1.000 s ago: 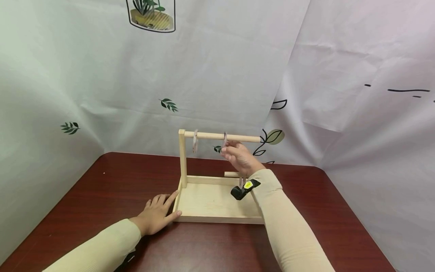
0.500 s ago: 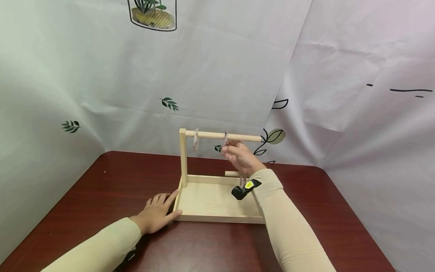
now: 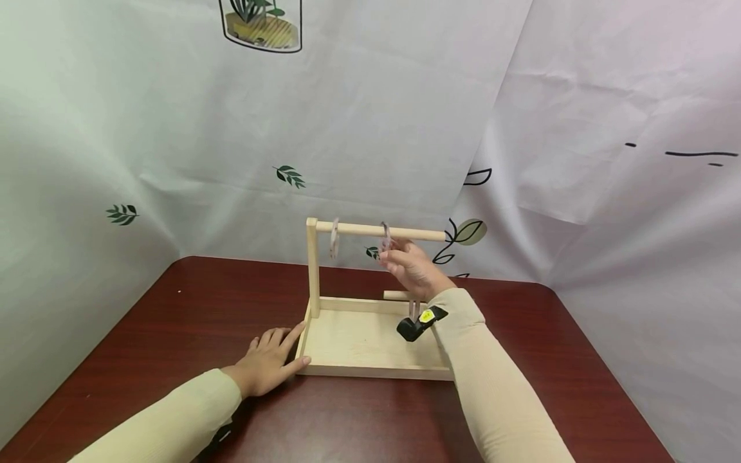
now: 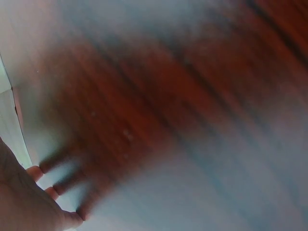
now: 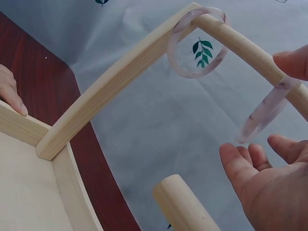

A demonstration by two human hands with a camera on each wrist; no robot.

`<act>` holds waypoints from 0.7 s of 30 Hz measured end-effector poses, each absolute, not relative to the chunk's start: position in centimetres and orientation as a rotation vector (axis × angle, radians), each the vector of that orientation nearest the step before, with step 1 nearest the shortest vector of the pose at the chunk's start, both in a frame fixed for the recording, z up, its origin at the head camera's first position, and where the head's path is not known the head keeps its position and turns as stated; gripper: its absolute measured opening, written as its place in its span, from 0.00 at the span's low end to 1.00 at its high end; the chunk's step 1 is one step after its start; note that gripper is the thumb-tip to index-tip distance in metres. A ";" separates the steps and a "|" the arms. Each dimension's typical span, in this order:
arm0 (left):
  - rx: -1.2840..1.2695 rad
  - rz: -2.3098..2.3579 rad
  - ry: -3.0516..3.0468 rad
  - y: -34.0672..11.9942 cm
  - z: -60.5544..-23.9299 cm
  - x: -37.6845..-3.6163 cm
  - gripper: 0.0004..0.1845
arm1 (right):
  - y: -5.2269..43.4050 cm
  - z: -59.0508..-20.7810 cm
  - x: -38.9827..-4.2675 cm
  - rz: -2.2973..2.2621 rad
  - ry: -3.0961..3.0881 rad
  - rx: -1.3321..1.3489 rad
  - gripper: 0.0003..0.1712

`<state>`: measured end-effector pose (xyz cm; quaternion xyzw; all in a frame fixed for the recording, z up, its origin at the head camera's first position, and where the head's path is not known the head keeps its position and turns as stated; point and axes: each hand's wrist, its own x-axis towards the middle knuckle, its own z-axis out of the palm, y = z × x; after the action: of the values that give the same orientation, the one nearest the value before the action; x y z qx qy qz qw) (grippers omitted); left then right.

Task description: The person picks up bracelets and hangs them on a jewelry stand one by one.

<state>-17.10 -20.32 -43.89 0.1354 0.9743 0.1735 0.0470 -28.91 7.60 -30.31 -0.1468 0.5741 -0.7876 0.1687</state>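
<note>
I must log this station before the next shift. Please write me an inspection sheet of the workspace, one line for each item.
Surface: dark red-brown table, bare where it shows.
Job's things: wooden stand with tray base, upright post and horizontal dowel; two pale translucent rings hang on the dowel, one near the post, one further along; a short lower peg sticks out.
Clutter: nothing seen.
Grips: right hand open at the second ring, with one fingertip by the dowel above it; no fingers visibly curl round it. Left hand open, flat on the table against the tray corner.
Cables: nothing seen; a black wrist device on the right sleeve.
Surroundings: white sheets printed with leaves behind and beside.
</note>
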 end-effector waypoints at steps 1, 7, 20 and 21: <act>0.415 0.533 2.973 -20.3 -43.9 -17.1 0.40 | 7.7 -30.3 -28.9 -2.227 1.652 -0.420 0.37; 0.415 0.545 2.979 -20.3 -44.1 -17.3 0.40 | 8.3 -30.3 -28.6 -2.099 1.813 -0.430 0.42; 0.378 0.611 2.937 -20.4 -43.7 -17.3 0.41 | 10.1 -30.1 -27.4 -1.638 2.412 -0.398 0.38; 0.375 0.623 2.930 -20.4 -43.6 -17.3 0.41 | 10.4 -30.0 -27.3 -1.608 2.444 -0.406 0.39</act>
<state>-17.25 -20.36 -43.64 0.1240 0.9688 0.2058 0.0611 -27.29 10.38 -30.01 -0.1367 0.8239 -0.5420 0.0940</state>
